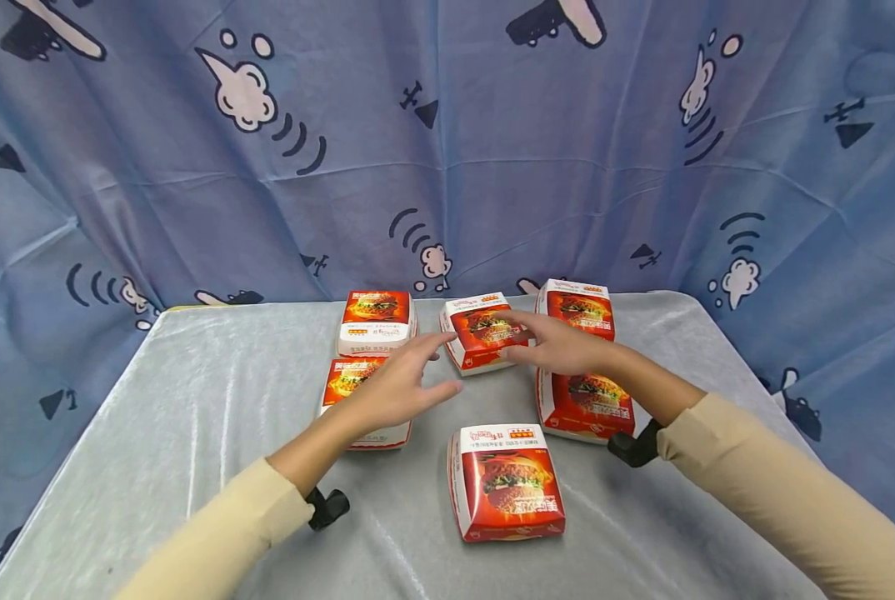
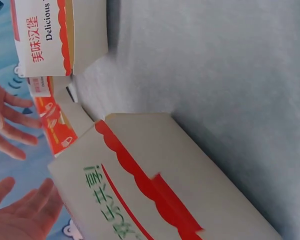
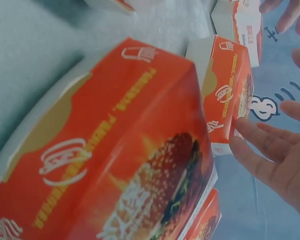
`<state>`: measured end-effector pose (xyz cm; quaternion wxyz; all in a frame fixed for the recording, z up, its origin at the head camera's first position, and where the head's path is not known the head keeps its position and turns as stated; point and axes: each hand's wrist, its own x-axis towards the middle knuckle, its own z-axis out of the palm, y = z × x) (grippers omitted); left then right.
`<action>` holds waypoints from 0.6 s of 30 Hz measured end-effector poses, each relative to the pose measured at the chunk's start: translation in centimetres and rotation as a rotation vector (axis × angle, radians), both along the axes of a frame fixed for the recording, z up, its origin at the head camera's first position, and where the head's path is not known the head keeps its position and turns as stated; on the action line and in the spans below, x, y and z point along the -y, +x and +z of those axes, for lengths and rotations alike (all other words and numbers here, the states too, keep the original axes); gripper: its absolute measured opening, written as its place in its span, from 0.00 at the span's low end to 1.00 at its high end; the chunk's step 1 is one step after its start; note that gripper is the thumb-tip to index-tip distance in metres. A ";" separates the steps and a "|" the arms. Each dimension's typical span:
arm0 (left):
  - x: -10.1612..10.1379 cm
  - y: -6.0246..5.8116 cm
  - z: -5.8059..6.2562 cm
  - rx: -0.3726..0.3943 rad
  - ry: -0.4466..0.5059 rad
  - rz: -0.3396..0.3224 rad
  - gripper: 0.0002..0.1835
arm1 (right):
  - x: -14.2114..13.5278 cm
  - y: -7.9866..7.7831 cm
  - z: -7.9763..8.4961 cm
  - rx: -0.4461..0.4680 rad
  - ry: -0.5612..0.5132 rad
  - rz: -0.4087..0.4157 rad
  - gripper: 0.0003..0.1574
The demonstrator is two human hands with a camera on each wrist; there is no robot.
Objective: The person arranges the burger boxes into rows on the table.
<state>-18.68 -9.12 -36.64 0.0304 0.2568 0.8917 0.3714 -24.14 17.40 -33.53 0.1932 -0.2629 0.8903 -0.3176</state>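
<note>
Far-mid burger box (image 1: 485, 329) lies flat on the grey tablecloth (image 1: 162, 417), btwn the two hands & a bit beyond them, red burger print facing up, white strip along its far edge. R hand (image 1: 560, 346) is over its R side, fingers extended & spread, covering part of the lid in head view; can't tell if fingertips touch. L hand (image 1: 395, 387) is open too, fingers out twd the box's L edge, thumb pointing R; nothing in its grasp, nor in R's.

L hand & wrist pass over near-L burger box (image 1: 346, 379), hiding approx. half; far-L burger box (image 1: 376, 312) sits just behind that one. On the R side, R hand & wrist overlap the line btwn far-R burger box (image 1: 582, 312) & near-R burger box (image 1: 586, 400). Front burger box (image 1: 507, 483) is closest to the person, well apart from both hands, white strip on far side.

Each wrist has a blk device (image 1: 329, 508), w/ beige sleeves (image 1: 222, 533) behind. Blue printed curtain (image 1: 342, 125) hangs at back.
</note>
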 end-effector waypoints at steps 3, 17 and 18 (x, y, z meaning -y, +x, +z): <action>-0.4 -0.3 0.0 0.001 0.005 0.002 0.37 | 0.0 -0.3 0.0 0.011 -0.007 -0.012 0.42; -2.2 -1.9 -0.3 0.104 -0.005 0.035 0.37 | -0.7 -1.6 -0.5 -0.004 0.026 -0.021 0.40; -2.3 -2.0 -0.5 0.112 -0.009 0.028 0.37 | -0.7 -1.7 -0.5 -0.003 0.034 -0.021 0.40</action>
